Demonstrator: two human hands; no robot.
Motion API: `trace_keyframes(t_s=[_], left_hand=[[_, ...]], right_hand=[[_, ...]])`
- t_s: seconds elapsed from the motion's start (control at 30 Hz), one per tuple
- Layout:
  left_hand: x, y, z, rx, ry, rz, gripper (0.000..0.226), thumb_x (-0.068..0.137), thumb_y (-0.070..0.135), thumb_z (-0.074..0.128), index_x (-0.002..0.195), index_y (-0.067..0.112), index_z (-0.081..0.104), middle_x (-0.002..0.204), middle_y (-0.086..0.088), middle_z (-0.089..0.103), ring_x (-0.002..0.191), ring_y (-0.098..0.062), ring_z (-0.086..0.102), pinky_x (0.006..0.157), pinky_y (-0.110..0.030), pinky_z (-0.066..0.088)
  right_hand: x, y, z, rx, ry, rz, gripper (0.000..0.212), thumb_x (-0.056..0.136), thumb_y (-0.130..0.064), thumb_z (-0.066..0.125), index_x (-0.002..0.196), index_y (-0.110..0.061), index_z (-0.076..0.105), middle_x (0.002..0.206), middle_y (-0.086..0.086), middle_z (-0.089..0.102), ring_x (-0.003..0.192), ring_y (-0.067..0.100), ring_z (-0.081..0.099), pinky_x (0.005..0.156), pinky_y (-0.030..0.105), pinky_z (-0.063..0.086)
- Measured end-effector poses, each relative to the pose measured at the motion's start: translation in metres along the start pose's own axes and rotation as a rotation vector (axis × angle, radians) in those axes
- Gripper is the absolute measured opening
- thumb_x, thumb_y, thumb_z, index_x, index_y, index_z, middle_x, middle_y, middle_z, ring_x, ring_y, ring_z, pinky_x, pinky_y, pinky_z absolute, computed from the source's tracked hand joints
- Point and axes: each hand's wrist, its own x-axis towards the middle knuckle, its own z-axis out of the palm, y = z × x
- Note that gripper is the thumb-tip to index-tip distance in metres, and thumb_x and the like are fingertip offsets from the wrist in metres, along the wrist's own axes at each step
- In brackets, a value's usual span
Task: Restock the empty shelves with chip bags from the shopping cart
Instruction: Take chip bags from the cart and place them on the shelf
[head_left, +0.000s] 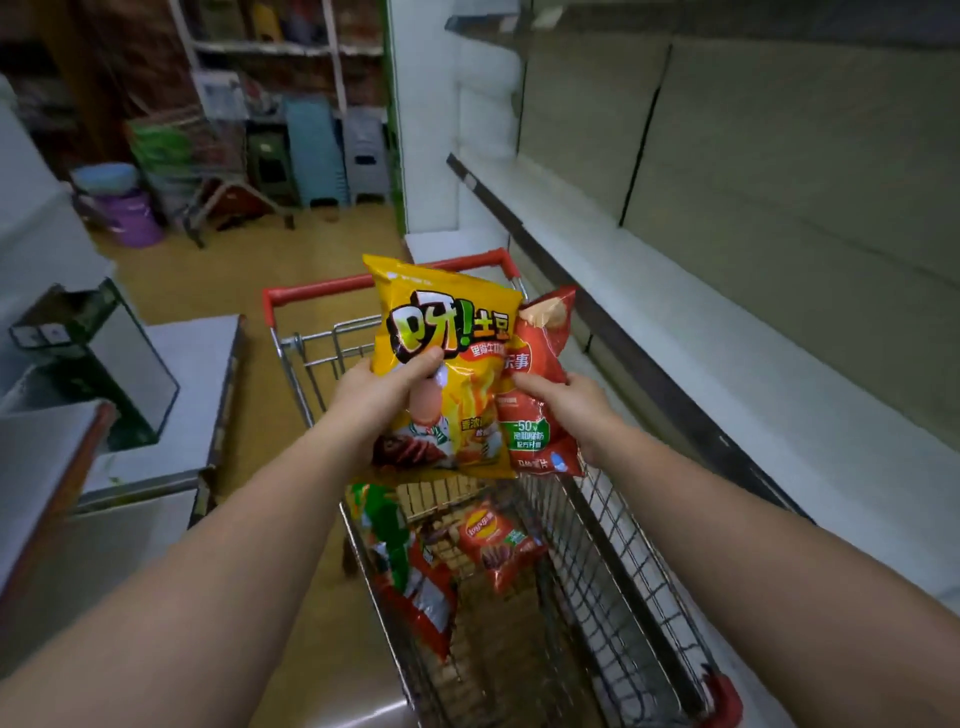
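My left hand (382, 387) grips a yellow chip bag (447, 332) by its left edge, thumb on the front. Beside it my right hand (563, 402) holds a red chip bag (543, 364), partly hidden behind the yellow one. Both bags hang upright above the wire shopping cart (613, 566), whose red handle (322, 288) is at the far end. Inside the cart lie a red Lay's bag (498, 540), a green bag (382, 525) and another red bag (428, 597). White shelves (727, 332) run along the right with nothing on them.
A metal counter (171, 395) with a dark open box (93, 358) stands on the left. Stacked plastic stools (317, 150), a purple bucket (132, 213) and a second cart (197, 156) sit at the far end of the yellowish floor (249, 270).
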Motion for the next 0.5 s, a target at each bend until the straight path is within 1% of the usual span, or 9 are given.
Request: trace_keyframes(t_s=[0.03, 0.07, 0.1, 0.13, 0.2, 0.27, 0.37, 0.43, 0.5], left_hand=[[-0.004, 0.009, -0.004, -0.003, -0.033, 0.031, 0.067, 0.07, 0.054, 0.074, 0.119, 0.014, 0.053, 0.123, -0.008, 0.061, 0.108, -0.027, 0.059, 0.1, -0.042, 0.043], [-0.009, 0.019, -0.006, -0.007, -0.066, 0.068, 0.048, 0.075, 0.049, 0.073, 0.109, 0.02, 0.056, 0.114, -0.006, 0.064, 0.101, -0.024, 0.06, 0.099, -0.04, 0.044], [-0.016, 0.03, -0.009, -0.013, -0.096, 0.106, 0.037, 0.076, 0.046, 0.073, 0.1, 0.025, 0.055, 0.107, -0.003, 0.065, 0.096, -0.021, 0.061, 0.098, -0.039, 0.044], [-0.023, 0.041, -0.011, -0.017, -0.117, 0.145, 0.034, 0.075, 0.046, 0.075, 0.095, 0.028, 0.054, 0.103, -0.001, 0.065, 0.094, -0.02, 0.061, 0.098, -0.039, 0.044], [-0.037, 0.062, -0.014, -0.029, -0.145, 0.193, 0.035, 0.074, 0.045, 0.076, 0.091, 0.026, 0.053, 0.105, -0.004, 0.066, 0.097, -0.024, 0.063, 0.096, -0.043, 0.047], [-0.053, 0.082, -0.016, -0.047, -0.175, 0.229, 0.033, 0.075, 0.043, 0.074, 0.094, 0.024, 0.054, 0.105, -0.007, 0.067, 0.096, -0.027, 0.065, 0.092, -0.045, 0.051], [-0.077, 0.11, -0.011, -0.04, -0.25, 0.314, 0.049, 0.067, 0.048, 0.076, 0.104, 0.021, 0.059, 0.103, -0.007, 0.07, 0.094, -0.028, 0.068, 0.091, -0.045, 0.051], [-0.098, 0.127, -0.002, -0.038, -0.309, 0.355, 0.06, 0.056, 0.052, 0.076, 0.105, 0.02, 0.061, 0.1, -0.007, 0.072, 0.092, -0.028, 0.069, 0.09, -0.045, 0.052], [-0.119, 0.142, 0.01, -0.041, -0.356, 0.399, 0.066, 0.05, 0.056, 0.077, 0.103, 0.02, 0.062, 0.101, -0.008, 0.071, 0.094, -0.03, 0.067, 0.093, -0.046, 0.05]], right_hand=[[-0.01, -0.01, -0.002, 0.012, 0.019, -0.027, 0.05, 0.081, -0.034, 0.07, 0.121, -0.013, 0.05, 0.106, 0.009, 0.067, 0.081, 0.023, 0.066, 0.072, 0.033, 0.054], [-0.019, -0.02, -0.004, 0.023, 0.037, -0.058, 0.046, 0.081, -0.034, 0.07, 0.117, -0.015, 0.05, 0.103, 0.008, 0.066, 0.08, 0.023, 0.066, 0.071, 0.032, 0.054], [-0.03, -0.03, -0.007, 0.029, 0.057, -0.091, 0.042, 0.081, -0.033, 0.071, 0.113, -0.015, 0.05, 0.102, 0.006, 0.066, 0.081, 0.022, 0.066, 0.07, 0.033, 0.055], [-0.039, -0.04, -0.01, 0.033, 0.079, -0.125, 0.044, 0.08, -0.033, 0.072, 0.112, -0.012, 0.051, 0.103, 0.006, 0.067, 0.082, 0.023, 0.067, 0.073, 0.035, 0.056], [-0.06, -0.059, -0.018, 0.038, 0.137, -0.176, 0.055, 0.077, -0.034, 0.075, 0.121, -0.009, 0.054, 0.105, 0.009, 0.069, 0.087, 0.026, 0.069, 0.082, 0.042, 0.056], [-0.084, -0.077, -0.029, 0.048, 0.18, -0.225, 0.051, 0.077, -0.033, 0.075, 0.117, -0.009, 0.056, 0.105, 0.01, 0.069, 0.087, 0.028, 0.069, 0.083, 0.043, 0.056], [-0.124, -0.101, -0.053, 0.068, 0.213, -0.297, 0.038, 0.079, -0.031, 0.073, 0.11, -0.016, 0.055, 0.095, 0.006, 0.068, 0.076, 0.02, 0.069, 0.064, 0.03, 0.057], [-0.151, -0.115, -0.072, 0.072, 0.245, -0.349, 0.036, 0.08, -0.028, 0.072, 0.11, -0.015, 0.056, 0.094, 0.006, 0.068, 0.073, 0.018, 0.067, 0.06, 0.026, 0.055], [-0.177, -0.125, -0.091, 0.082, 0.282, -0.402, 0.034, 0.081, -0.025, 0.071, 0.11, -0.014, 0.056, 0.093, 0.007, 0.067, 0.071, 0.017, 0.067, 0.058, 0.024, 0.056]])
